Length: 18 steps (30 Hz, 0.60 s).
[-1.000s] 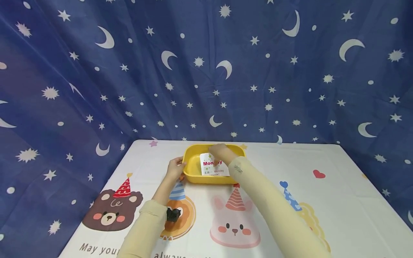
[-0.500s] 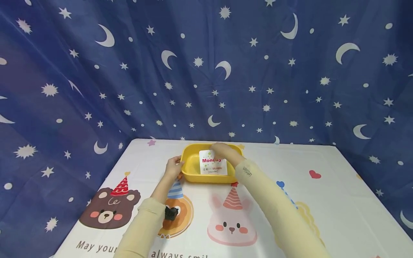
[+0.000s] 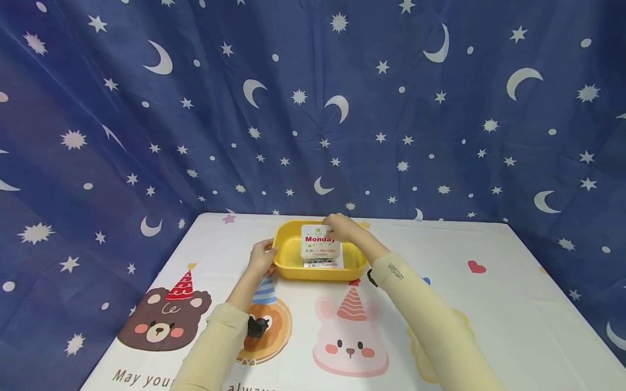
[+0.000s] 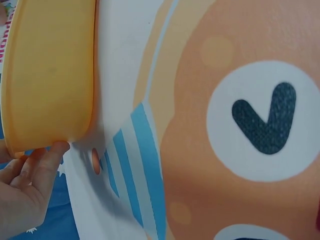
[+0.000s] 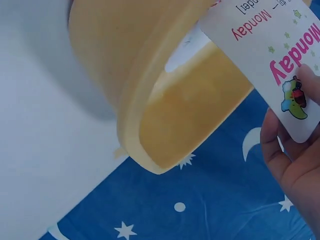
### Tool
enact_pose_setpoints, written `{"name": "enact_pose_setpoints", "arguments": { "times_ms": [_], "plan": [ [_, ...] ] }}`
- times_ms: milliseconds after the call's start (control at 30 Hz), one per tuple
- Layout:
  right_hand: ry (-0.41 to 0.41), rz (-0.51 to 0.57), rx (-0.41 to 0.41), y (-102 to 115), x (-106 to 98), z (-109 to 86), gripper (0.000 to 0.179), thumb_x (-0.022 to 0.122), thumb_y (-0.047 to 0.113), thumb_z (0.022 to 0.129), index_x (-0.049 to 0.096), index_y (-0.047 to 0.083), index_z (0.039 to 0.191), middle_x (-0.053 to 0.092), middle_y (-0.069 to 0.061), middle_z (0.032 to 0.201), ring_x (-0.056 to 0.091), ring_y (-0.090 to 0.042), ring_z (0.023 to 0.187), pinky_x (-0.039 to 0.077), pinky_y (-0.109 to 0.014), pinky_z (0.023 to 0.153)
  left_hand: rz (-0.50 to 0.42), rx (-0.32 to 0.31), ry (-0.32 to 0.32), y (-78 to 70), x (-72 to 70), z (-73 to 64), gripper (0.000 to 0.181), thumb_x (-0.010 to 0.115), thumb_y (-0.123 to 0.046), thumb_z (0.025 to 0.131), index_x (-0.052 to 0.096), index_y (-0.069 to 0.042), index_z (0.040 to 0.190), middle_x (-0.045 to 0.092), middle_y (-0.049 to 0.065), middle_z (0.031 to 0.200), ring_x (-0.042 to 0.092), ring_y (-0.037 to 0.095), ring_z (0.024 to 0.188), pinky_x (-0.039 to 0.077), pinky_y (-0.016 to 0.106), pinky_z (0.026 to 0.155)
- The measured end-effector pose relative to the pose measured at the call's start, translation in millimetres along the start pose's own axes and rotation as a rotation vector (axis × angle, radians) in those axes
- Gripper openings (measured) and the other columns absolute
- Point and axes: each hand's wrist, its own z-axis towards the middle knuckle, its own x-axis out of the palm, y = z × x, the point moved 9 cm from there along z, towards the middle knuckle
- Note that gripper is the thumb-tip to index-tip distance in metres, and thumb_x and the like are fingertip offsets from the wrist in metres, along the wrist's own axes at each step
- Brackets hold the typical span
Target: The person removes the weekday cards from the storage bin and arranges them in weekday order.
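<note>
A yellow plastic tray (image 3: 313, 275) sits toward the back of the table. At its left end my left hand (image 3: 261, 257) grips the rim; the left wrist view has the fingers (image 4: 47, 167) against the outside of the end wall. My right hand (image 3: 345, 228) pinches a white "Monday" flashcard (image 3: 314, 251) by its right side, tilted up over the tray. In the right wrist view the thumb lies on the printed face of that flashcard (image 5: 265, 47), with fingers behind it. A "Tuesday" flashcard (image 3: 325, 265) lies in the tray, partly hidden behind the Monday one.
The white tablecloth (image 3: 528, 315) is printed with a bear, a rabbit and other party animals. A blue curtain (image 3: 367, 108) with moons and stars hangs right behind the table's back edge. A small black object (image 3: 257, 327) shows beside the left sleeve.
My right hand has raised the Monday flashcard and drawn it up from the tray, uncovering the Tuesday flashcard below. My left hand keeps its hold on the tray's left end.
</note>
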Motion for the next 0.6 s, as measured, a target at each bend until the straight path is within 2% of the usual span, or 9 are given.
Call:
{"name": "enact_pose_setpoints", "arguments": {
  "times_ms": [100,200,267,333,367,433,533,600],
  "plan": [
    [-0.048,0.036,-0.003,-2,-6,-7.0,0.032,0.063,0.010,0.089,0.062,-0.003,0.119,0.065,-0.017,0.118,0.063,-0.028,0.107,0.053,-0.037,0.092,-0.035,-0.017,0.016,-0.7,2.3,-0.8,0.039,0.049,-0.005,0.096,0.046,0.009,0.133,0.051,0.030,0.130,0.054,0.036,0.115,0.053,0.035,0.091],
    [-0.088,0.075,-0.019,1,-14,-15.6,0.030,0.064,0.011,0.089,0.064,-0.003,0.115,0.067,-0.016,0.114,0.064,-0.026,0.102,0.054,-0.037,0.090,-0.082,-0.058,0.016,0.4,1.3,-2.7,0.040,0.048,-0.005,0.097,0.044,0.009,0.135,0.049,0.030,0.132,0.055,0.036,0.116,0.052,0.037,0.093],
    [-0.115,0.102,-0.031,3,-21,-22.4,0.028,0.065,0.012,0.088,0.065,-0.003,0.113,0.068,-0.015,0.110,0.064,-0.025,0.099,0.054,-0.038,0.088,-0.115,-0.093,0.009,2.7,-0.3,-3.7,0.041,0.048,-0.006,0.097,0.043,0.007,0.136,0.049,0.029,0.132,0.061,0.033,0.103,0.056,0.033,0.083],
    [-0.137,0.128,-0.028,4,-29,-30.2,0.028,0.065,0.013,0.088,0.065,-0.002,0.112,0.068,-0.015,0.109,0.064,-0.026,0.098,0.054,-0.038,0.089,-0.127,-0.113,0.007,4.6,-1.1,-3.6,0.042,0.048,-0.007,0.097,0.042,0.005,0.137,0.051,0.028,0.131,0.064,0.025,0.081,0.057,0.027,0.067],
    [-0.146,0.137,-0.024,4,-33,-34.6,0.028,0.065,0.013,0.088,0.065,-0.002,0.112,0.068,-0.015,0.110,0.064,-0.026,0.100,0.053,-0.039,0.090,-0.125,-0.121,0.007,5.4,-1.4,-3.3,0.042,0.048,-0.007,0.097,0.043,0.004,0.137,0.051,0.028,0.130,0.061,0.020,0.070,0.054,0.025,0.059],
    [-0.159,0.154,-0.018,4,-40,-43.8,0.028,0.064,0.013,0.089,0.065,-0.002,0.112,0.068,-0.015,0.110,0.064,-0.027,0.101,0.053,-0.039,0.090,-0.135,-0.132,0.007,5.6,-1.4,-3.1,0.041,0.048,-0.007,0.097,0.044,0.003,0.137,0.053,0.027,0.127,0.054,0.013,0.059,0.047,0.022,0.050],
    [-0.172,0.169,-0.018,2,-47,-58.6,0.029,0.060,0.010,0.090,0.061,-0.004,0.116,0.066,-0.019,0.114,0.064,-0.028,0.100,0.054,-0.039,0.088,-0.131,-0.139,0.007,4.5,-0.4,-3.2,0.040,0.047,-0.007,0.097,0.046,0.003,0.135,0.055,0.027,0.123,0.051,0.010,0.056,0.045,0.021,0.047],
    [-0.176,0.181,-0.013,-2,-49,-68.0,0.032,0.057,0.007,0.091,0.058,-0.005,0.121,0.063,-0.021,0.119,0.063,-0.028,0.100,0.054,-0.038,0.088,-0.122,-0.144,0.002,2.7,0.4,-4.4,0.039,0.047,-0.007,0.097,0.047,0.003,0.134,0.056,0.026,0.122,0.056,0.013,0.066,0.047,0.020,0.049]
  ]
}}
